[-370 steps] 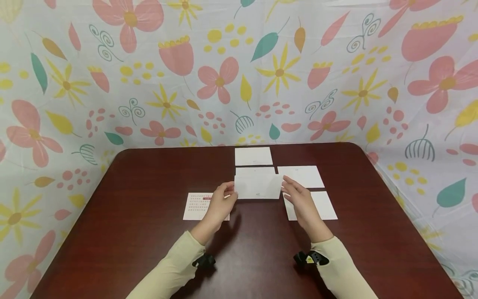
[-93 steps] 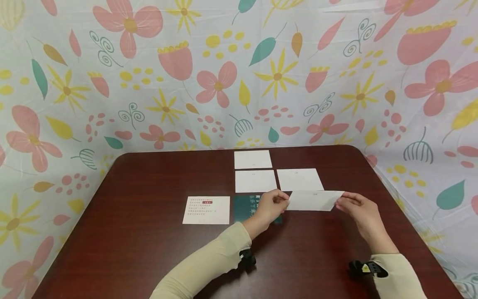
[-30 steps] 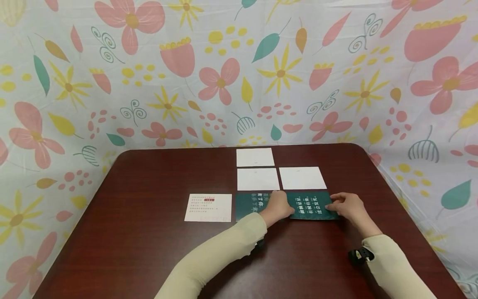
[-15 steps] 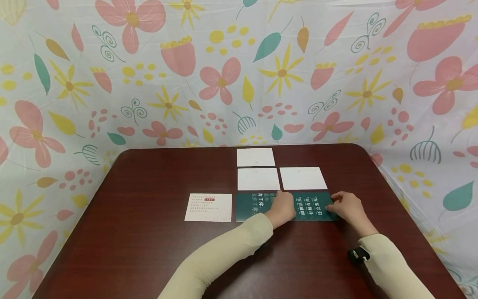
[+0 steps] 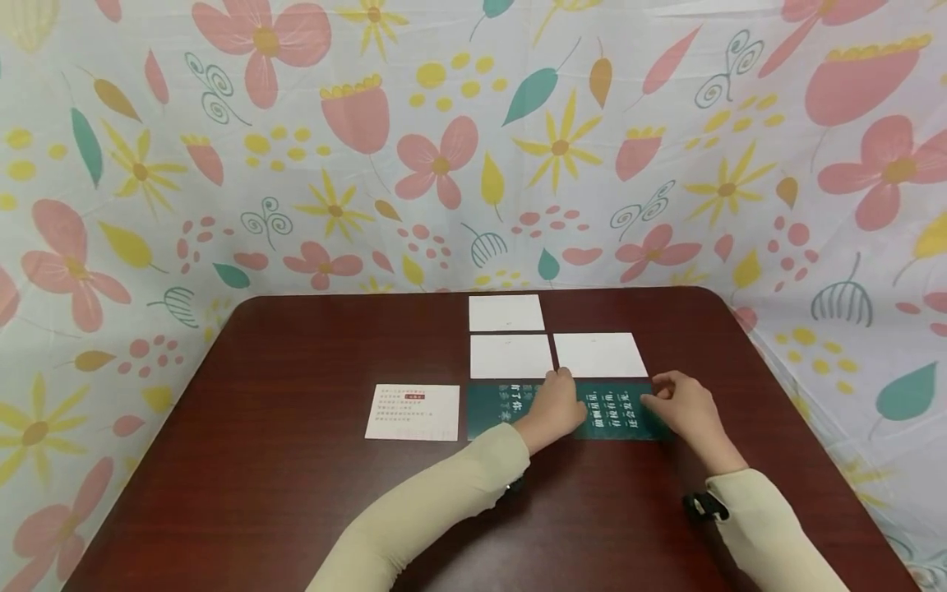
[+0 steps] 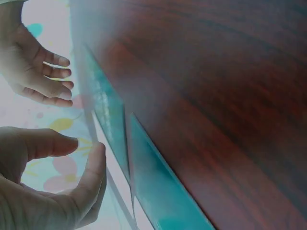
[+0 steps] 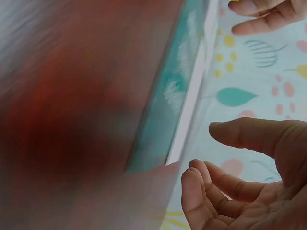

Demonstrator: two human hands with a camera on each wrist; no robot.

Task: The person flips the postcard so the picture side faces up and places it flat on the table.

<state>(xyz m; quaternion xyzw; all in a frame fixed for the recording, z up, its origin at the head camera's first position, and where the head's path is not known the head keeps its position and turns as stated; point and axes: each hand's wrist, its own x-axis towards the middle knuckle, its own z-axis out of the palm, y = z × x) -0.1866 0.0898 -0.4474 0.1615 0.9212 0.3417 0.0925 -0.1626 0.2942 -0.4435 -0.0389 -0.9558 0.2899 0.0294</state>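
Observation:
A dark green card [image 5: 614, 409] with white writing lies flat on the table, at the right end of the front row. Above its left edge is my left hand [image 5: 553, 411], which also overlaps a second green card [image 5: 490, 409] beside it. At the first card's right edge hovers my right hand [image 5: 690, 415]. In the left wrist view a gap shows between thumb and fingers [image 6: 88, 184] of the left hand, nothing in it. The right wrist view shows the right thumb apart from bent fingers [image 7: 194, 191], over the green card [image 7: 165, 105] and holding nothing.
Three white cards lie behind the green ones: one at the back [image 5: 506, 312], one in the middle [image 5: 510, 356], one to its right [image 5: 600, 355]. A pale card with red print [image 5: 412, 413] lies left in the front row. A flowered cloth [image 5: 436, 164] hangs behind the brown table [image 5: 296, 510].
Three seconds ago both hands held the right card white side out; it now lies green side up. Since half a second ago, both hands have risen off it. Earlier, the middle card turned green too.

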